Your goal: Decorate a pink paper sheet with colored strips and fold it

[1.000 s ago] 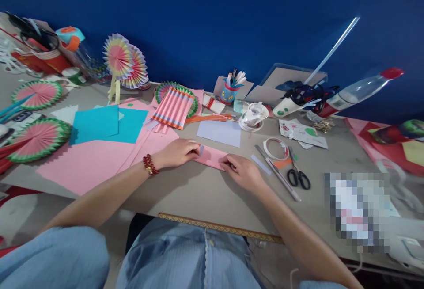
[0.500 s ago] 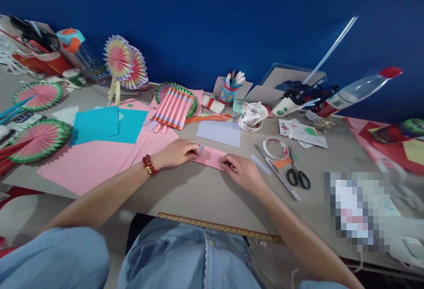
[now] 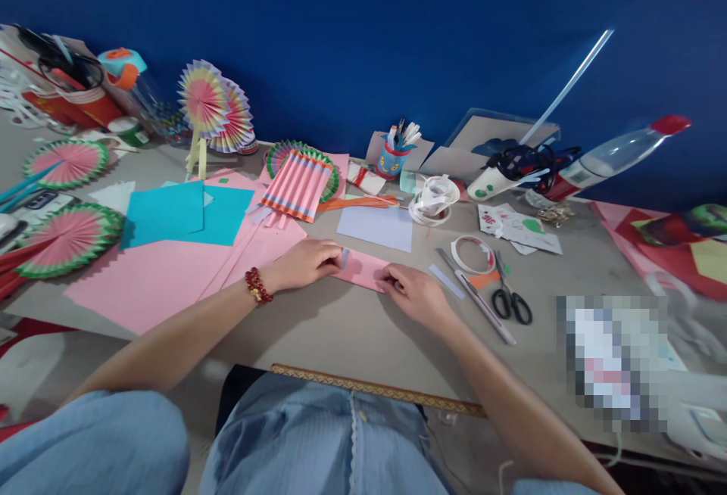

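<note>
A narrow pink paper strip [image 3: 362,269] with a greyish-purple band near its left end lies low over the table between my hands. My left hand [image 3: 307,262], below a red bead bracelet, pinches the strip's left end. The right end is gripped by my right hand [image 3: 417,294], its fingers curled. Just behind the strip is a pale lilac sheet [image 3: 375,228]. A pleated pink paper [image 3: 298,186] with orange and purple stripes rests behind my left hand.
Scissors [image 3: 511,297], a grey-pink cutter [image 3: 485,309] and a tape roll [image 3: 472,254] lie right of my right hand. Pink sheets [image 3: 136,283] and blue sheets [image 3: 164,211] cover the left side. A bottle [image 3: 616,153] leans at the back right.
</note>
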`<state>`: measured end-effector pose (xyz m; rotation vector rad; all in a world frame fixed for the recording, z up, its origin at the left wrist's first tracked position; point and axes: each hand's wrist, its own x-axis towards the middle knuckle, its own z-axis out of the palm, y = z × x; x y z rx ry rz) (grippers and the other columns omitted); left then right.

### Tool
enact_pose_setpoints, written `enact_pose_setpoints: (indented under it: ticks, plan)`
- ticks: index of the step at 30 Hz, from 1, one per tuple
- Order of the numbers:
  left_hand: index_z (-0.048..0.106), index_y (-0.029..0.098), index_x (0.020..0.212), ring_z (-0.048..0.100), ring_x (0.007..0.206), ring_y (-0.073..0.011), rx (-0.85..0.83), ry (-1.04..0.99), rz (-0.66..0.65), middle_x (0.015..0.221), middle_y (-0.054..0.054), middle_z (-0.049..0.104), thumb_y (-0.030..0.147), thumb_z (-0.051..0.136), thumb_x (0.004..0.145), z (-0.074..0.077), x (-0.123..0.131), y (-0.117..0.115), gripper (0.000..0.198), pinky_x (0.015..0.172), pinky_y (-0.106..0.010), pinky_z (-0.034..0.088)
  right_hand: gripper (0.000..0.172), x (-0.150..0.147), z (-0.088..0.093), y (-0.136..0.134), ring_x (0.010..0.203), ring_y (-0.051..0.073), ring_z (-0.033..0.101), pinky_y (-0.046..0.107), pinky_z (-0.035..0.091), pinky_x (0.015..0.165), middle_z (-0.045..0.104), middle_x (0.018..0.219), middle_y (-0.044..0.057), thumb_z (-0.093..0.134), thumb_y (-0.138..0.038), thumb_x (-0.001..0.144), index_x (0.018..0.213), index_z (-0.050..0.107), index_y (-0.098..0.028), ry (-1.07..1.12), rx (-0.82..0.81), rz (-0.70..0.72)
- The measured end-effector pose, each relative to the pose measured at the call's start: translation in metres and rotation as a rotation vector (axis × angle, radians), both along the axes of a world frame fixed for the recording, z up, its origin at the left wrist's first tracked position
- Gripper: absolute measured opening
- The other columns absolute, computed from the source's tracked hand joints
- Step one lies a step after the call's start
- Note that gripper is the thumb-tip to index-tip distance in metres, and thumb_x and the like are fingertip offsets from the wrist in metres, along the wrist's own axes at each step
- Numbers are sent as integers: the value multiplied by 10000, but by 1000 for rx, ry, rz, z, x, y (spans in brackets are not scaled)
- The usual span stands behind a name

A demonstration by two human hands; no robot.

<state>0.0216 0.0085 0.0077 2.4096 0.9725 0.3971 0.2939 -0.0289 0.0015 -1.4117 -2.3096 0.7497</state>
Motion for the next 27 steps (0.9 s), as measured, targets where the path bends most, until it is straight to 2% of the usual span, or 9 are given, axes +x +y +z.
enact_pose_setpoints:
  ticks: [8,13,19,27]
  plan:
    - [599,184,836,594,809,-165,-4,9,9,855,-8,652,237,539,951,1,1,0,141,718,-264,364,126,17,2,7,702,143,595,252,406,646,699,868,25,558,-277,900,868,659,-210,29,-11,61]
    - [599,188,841,586,799,-174,-9,23,9,848,-14,644,263,531,953,1,0,1,151,707,-268,358,115,28,7,11,709,133,590,241,402,658,700,860,3,557,-249,888,847,659,-215,71,-99,85]
    - [600,192,835,577,764,-170,-22,23,22,831,-11,633,288,521,955,0,-1,1,173,710,-273,362,122,31,5,12,766,138,601,238,412,688,699,878,8,546,-190,871,882,666,-212,85,-97,133]
    - [587,189,822,571,750,-158,-35,14,15,834,-4,624,274,524,955,3,1,1,170,704,-264,359,106,30,5,9,748,133,580,239,399,686,685,865,3,552,-169,866,880,648,-212,54,-63,133]
